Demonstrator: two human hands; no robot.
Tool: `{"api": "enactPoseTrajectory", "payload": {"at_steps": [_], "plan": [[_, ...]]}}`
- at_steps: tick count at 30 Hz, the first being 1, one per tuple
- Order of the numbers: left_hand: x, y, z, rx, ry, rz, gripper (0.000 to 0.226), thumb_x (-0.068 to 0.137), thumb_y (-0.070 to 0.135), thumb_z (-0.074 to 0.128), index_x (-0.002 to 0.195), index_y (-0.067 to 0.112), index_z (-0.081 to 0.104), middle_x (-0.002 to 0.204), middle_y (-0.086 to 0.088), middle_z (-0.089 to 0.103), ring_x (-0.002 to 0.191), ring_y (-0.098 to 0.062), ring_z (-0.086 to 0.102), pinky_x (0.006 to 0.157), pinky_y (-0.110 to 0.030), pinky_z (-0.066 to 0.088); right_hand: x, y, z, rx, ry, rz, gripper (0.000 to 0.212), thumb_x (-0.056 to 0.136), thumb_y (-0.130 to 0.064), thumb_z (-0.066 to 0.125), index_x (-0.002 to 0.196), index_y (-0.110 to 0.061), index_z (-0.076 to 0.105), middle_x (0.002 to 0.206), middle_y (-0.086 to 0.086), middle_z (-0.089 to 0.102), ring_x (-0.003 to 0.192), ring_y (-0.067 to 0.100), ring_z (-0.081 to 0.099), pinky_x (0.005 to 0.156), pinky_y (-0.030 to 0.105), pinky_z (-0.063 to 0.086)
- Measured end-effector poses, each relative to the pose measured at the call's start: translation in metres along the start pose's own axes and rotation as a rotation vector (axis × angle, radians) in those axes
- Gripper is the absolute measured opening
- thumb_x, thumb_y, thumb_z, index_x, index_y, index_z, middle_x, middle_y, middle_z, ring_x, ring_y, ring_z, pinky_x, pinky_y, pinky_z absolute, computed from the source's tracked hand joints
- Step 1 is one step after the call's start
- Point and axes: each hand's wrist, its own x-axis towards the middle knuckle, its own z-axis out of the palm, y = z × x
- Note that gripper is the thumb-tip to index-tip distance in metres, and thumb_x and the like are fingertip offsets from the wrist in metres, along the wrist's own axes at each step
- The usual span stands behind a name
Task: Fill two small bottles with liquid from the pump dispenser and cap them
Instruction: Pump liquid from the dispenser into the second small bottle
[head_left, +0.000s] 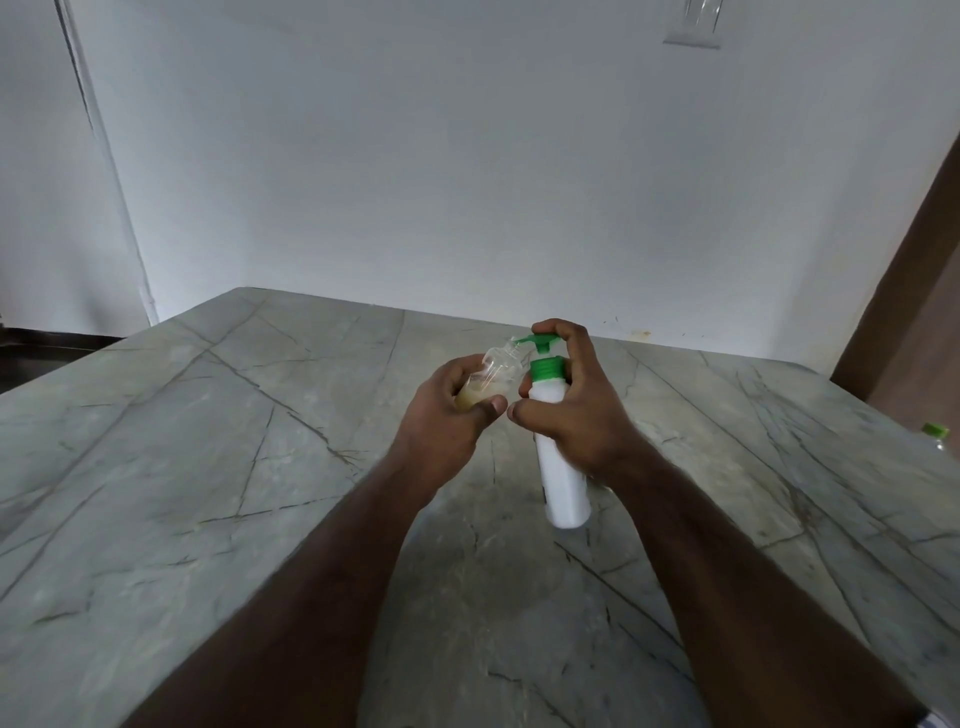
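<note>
My right hand (576, 405) grips the white pump dispenser (563, 478) around its upper body, with a finger on top of the green pump head (543, 343). The dispenser is held above the table, tilted slightly. My left hand (447, 415) holds a small clear bottle (493, 374), tilted with its open mouth up against the pump's nozzle. Pale yellowish liquid fills the bottle's lower part, inside my fingers. A second small clear bottle with a green cap (937, 434) lies at the far right edge of the view, mostly cut off.
The grey marble table (208, 467) stretches wide in front of a white wall (467, 156). A brown wooden door frame (904, 291) stands at the right. The table's left edge drops to a dark floor.
</note>
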Motion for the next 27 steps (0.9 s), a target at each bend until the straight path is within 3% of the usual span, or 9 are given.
{"api": "enactPoseTrajectory", "payload": {"at_steps": [7, 10, 15, 19, 23, 27], "plan": [[0.0004, -0.0003, -0.0009, 0.001, 0.004, -0.013, 0.049, 0.095, 0.017, 0.067, 0.142, 0.018, 0.052, 0.129, 0.003, 0.063, 0.108, -0.013, 0.064, 0.088, -0.027, 0.056, -0.0003, -0.002, 0.0032, -0.011, -0.028, 0.0, 0.091, 0.073, -0.003, 0.082, 0.143, -0.027, 0.03, 0.117, -0.012, 0.051, 0.094, 0.012, 0.061, 0.072, 0.015, 0.052], [-0.0004, 0.0004, -0.0007, -0.001, 0.01, -0.014, 0.048, 0.095, 0.015, 0.067, 0.141, 0.017, 0.053, 0.129, 0.001, 0.064, 0.108, -0.015, 0.064, 0.092, -0.032, 0.057, -0.0007, -0.0024, 0.0016, -0.011, -0.03, 0.004, 0.088, 0.072, -0.001, 0.081, 0.141, -0.028, 0.032, 0.112, -0.019, 0.051, 0.088, 0.011, 0.062, 0.067, 0.011, 0.051], [-0.0011, 0.0001, -0.0005, 0.012, 0.002, -0.017, 0.05, 0.094, 0.014, 0.069, 0.141, 0.017, 0.053, 0.128, 0.004, 0.063, 0.11, -0.013, 0.063, 0.096, -0.036, 0.056, 0.0002, -0.0012, 0.0003, -0.016, -0.015, 0.0, 0.079, 0.073, -0.003, 0.081, 0.133, -0.028, 0.036, 0.112, -0.012, 0.056, 0.088, 0.012, 0.063, 0.069, 0.02, 0.052], [-0.0014, 0.0009, 0.0002, 0.005, -0.003, -0.017, 0.049, 0.094, 0.013, 0.068, 0.141, 0.016, 0.053, 0.129, 0.002, 0.064, 0.112, -0.016, 0.063, 0.098, -0.039, 0.056, 0.0008, 0.0, 0.0001, -0.02, -0.005, 0.003, 0.077, 0.073, -0.005, 0.081, 0.13, -0.031, 0.037, 0.11, -0.014, 0.055, 0.085, 0.01, 0.063, 0.066, 0.015, 0.051], [-0.0015, 0.0013, -0.0004, -0.005, -0.002, -0.017, 0.048, 0.095, 0.014, 0.067, 0.141, 0.016, 0.053, 0.127, 0.0, 0.065, 0.108, -0.015, 0.065, 0.094, -0.036, 0.058, 0.0011, -0.0008, 0.0021, -0.024, -0.027, -0.006, 0.089, 0.073, -0.003, 0.082, 0.142, -0.027, 0.031, 0.119, -0.01, 0.05, 0.091, 0.01, 0.06, 0.066, 0.006, 0.048], [-0.0012, 0.0008, -0.0013, -0.003, -0.003, -0.018, 0.047, 0.095, 0.015, 0.067, 0.14, 0.016, 0.053, 0.124, 0.003, 0.064, 0.101, -0.014, 0.066, 0.089, -0.035, 0.06, 0.001, -0.0011, 0.0026, -0.027, -0.034, -0.003, 0.089, 0.073, -0.003, 0.082, 0.143, -0.026, 0.031, 0.117, -0.012, 0.05, 0.093, 0.011, 0.06, 0.066, 0.006, 0.048]]}}
